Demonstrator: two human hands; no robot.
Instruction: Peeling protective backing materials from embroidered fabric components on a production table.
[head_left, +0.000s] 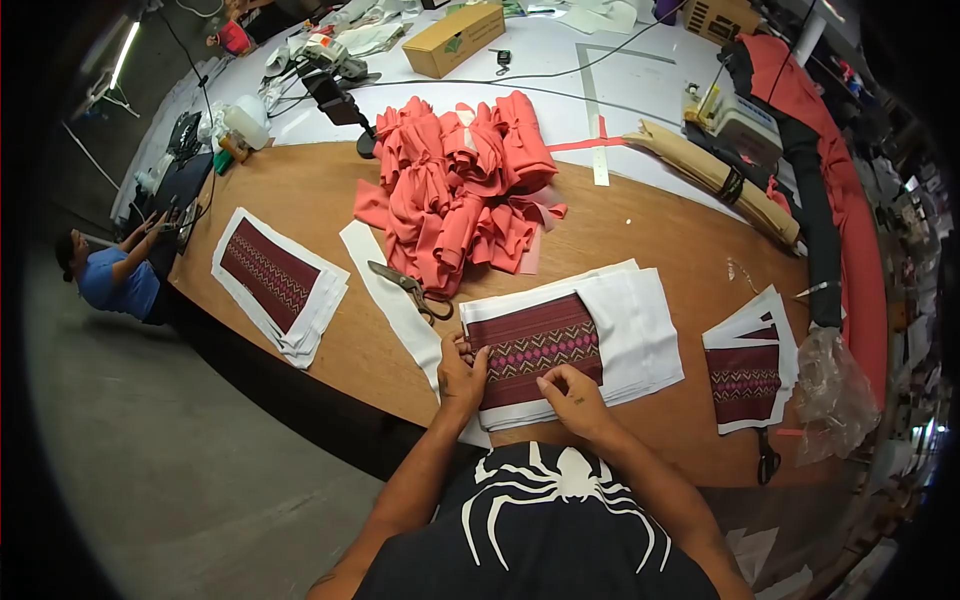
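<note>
A maroon woven panel (536, 349) with a zigzag and diamond band lies on a stack of white cloth pieces (641, 330) in front of me. My left hand (461, 375) grips the panel's left edge, thumb on top and fingers curled at the side. Over the panel's lower right part is my right hand (574, 397), its thumb and forefinger tips close together; whether they pinch anything is too small to tell. Metal fabric scissors (409, 285) rest just beyond the stack, partly on a long white cloth strip (394, 292).
Coral fabric bundles (457, 187) are heaped beyond the scissors. Patterned panels on white backing lie left (274, 274) and right (746, 375), with black-handled scissors (767, 457) under the right ones. A plastic bag (832, 397) hangs near the right edge. Another person (120, 274) stands at far left.
</note>
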